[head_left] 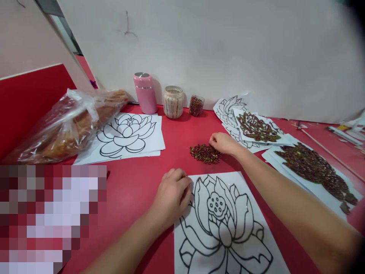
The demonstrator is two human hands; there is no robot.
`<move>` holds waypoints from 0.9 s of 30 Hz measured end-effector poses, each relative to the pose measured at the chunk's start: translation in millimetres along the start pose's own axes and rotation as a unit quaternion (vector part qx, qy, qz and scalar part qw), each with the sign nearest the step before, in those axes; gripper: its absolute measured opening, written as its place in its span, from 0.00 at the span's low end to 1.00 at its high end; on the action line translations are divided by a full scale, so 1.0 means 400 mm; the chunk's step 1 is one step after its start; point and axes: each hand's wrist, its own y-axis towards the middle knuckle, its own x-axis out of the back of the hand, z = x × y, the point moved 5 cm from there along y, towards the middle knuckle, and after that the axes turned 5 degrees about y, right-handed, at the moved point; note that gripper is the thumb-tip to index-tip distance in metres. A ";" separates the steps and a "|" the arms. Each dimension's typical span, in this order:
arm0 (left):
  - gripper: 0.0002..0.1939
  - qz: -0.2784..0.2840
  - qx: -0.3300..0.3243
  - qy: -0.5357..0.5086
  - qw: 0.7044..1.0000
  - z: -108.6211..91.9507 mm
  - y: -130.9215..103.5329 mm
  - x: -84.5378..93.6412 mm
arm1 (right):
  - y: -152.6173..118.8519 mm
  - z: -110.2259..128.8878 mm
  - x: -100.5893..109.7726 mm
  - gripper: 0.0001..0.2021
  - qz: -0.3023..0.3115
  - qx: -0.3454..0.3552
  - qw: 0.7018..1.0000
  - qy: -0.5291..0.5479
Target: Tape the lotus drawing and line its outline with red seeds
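A white sheet with a black lotus outline (228, 228) lies on the red table (128, 198). At the sheet's upper left edge rests my left hand (173, 194), its fingers curled together; whatever they may hold is hidden. Beyond the sheet is a small pile of red and green beans (203, 154). My right hand (221, 142) touches the right side of this pile with its fingers pinched, and anything between the fingertips is too small to make out. A tiny brownish speck sits on the tip of a petal at the top left of the drawing.
Behind stand a pink flask (146, 95), a jar (173, 102) and a small bean-filled container (196, 106). A plastic bag (76, 129) and lotus drawings (128, 137) lie left. Bean-covered pictures (313, 171) and a thin stick (330, 154) are at the right.
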 end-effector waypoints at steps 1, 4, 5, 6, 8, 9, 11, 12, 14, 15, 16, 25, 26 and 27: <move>0.11 0.001 0.000 0.002 1.000 0.000 -0.001 0.000 | -0.003 0.001 0.006 0.09 -0.014 0.003 1.000 0.009; 0.11 0.006 -0.003 0.008 1.000 -0.002 -0.002 0.001 | -0.029 0.013 0.039 0.08 -0.075 0.013 0.996 0.050; 0.11 0.008 -0.005 0.011 1.000 -0.004 -0.001 0.002 | -0.046 0.021 0.050 0.08 -0.092 0.019 0.993 0.067; 0.11 0.010 -0.007 0.013 1.000 -0.005 -0.001 0.002 | -0.066 0.031 0.059 0.09 -0.103 0.028 0.991 0.084; 0.11 0.014 -0.009 0.018 1.000 -0.007 0.001 0.004 | -0.115 0.060 0.065 0.09 -0.099 0.056 0.986 0.120; 0.11 0.015 -0.009 0.020 1.000 -0.008 0.001 0.005 | -0.144 0.076 0.062 0.09 -0.089 0.071 0.984 0.136; 0.11 0.016 -0.009 0.020 1.000 -0.009 0.003 0.005 | -0.201 0.110 0.048 0.10 -0.063 0.117 0.973 0.191; 0.11 0.016 -0.008 0.019 1.000 -0.009 0.003 0.005 | -0.228 0.125 0.040 0.09 -0.055 0.139 0.966 0.211; 0.11 0.015 -0.006 0.015 1.000 -0.009 0.003 0.005 | -0.273 0.146 0.023 0.07 -0.051 0.179 0.956 0.225; 0.11 0.016 -0.006 0.014 1.000 -0.009 0.003 0.005 | -0.289 0.151 0.014 0.07 -0.052 0.189 0.955 0.222; 0.11 0.017 -0.005 0.014 1.000 -0.009 0.003 0.004 | -0.300 0.152 0.006 0.06 -0.055 0.192 0.956 0.217; 0.10 0.020 0.003 0.017 1.000 -0.005 0.004 0.002 | -0.326 0.131 -0.039 0.07 -0.041 0.146 0.966 0.208; 0.10 0.021 0.003 0.018 1.000 -0.005 0.004 0.001 | -0.328 0.134 -0.040 0.06 -0.045 0.144 0.968 0.203; 0.10 0.021 0.002 0.019 1.000 -0.006 0.004 0.001 | -0.330 0.137 -0.041 0.06 -0.051 0.142 0.969 0.197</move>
